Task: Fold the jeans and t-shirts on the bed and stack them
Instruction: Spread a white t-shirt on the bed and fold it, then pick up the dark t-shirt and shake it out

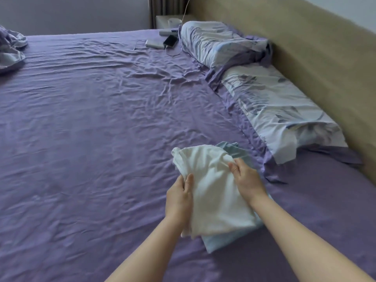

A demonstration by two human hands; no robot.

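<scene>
In the lower centre of the frame, a soft white t-shirt (211, 192), folded to a rumpled oblong, lies on a pale blue folded garment (221, 241). The left hand (179, 197) pinches its left edge with curled fingers, and the right hand (247, 180) grips its upper right edge. The creased purple sheet (97, 123) spreads wide and bare across the left of the frame, and two floral pillows (270, 104) line the right side.

Two bare forearms come in from the bottom edge, no sleeve showing on either. The left hand (179, 197) and the right hand (247, 181) wear no gloves, rings, watch or bracelet. The visible thumbnails are short and unpainted.
</scene>
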